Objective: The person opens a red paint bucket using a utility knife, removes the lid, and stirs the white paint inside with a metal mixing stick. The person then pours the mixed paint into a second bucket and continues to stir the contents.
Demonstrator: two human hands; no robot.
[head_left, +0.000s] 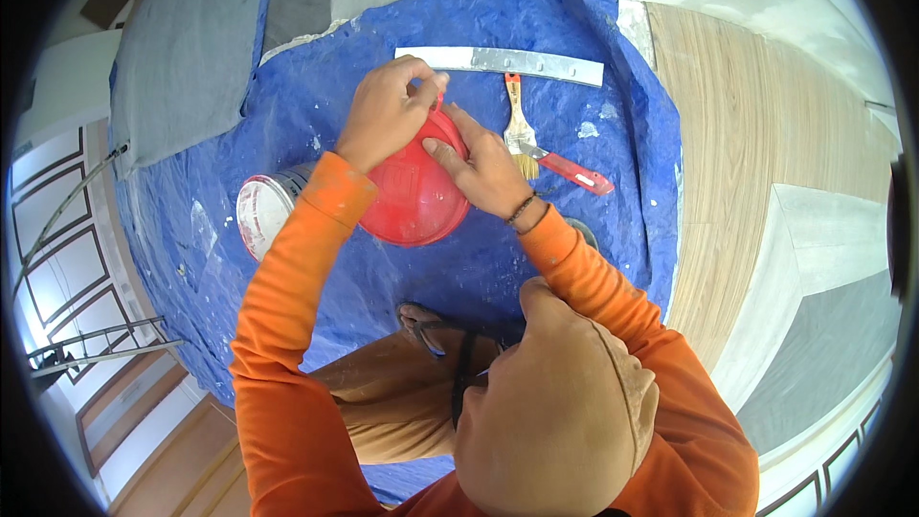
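Note:
A round red plastic lid (414, 201), or the top of a red tub, lies below my hands; whether a container is under it, I cannot tell. My left hand (385, 107) is closed in a pinch at its far rim, where a small red piece shows by the fingertips. On the right side of the lid, my right hand (486, 170) grips the rim, thumb lying on top. Just right of that hand are a paintbrush (517, 124) with a red-tipped handle and a red-handled tool (574, 172), its blade over the brush's end. Beyond them lies a long flat metal strip (517, 64).
A white-stained can (263, 215) sits left of the lid, partly behind my left sleeve. A blue tarp (335, 278) covers the working area. Grey sheeting (191, 57) is at the far left, wood-patterned flooring (747, 105) at the right. A round object (582, 233) shows partly behind my right sleeve.

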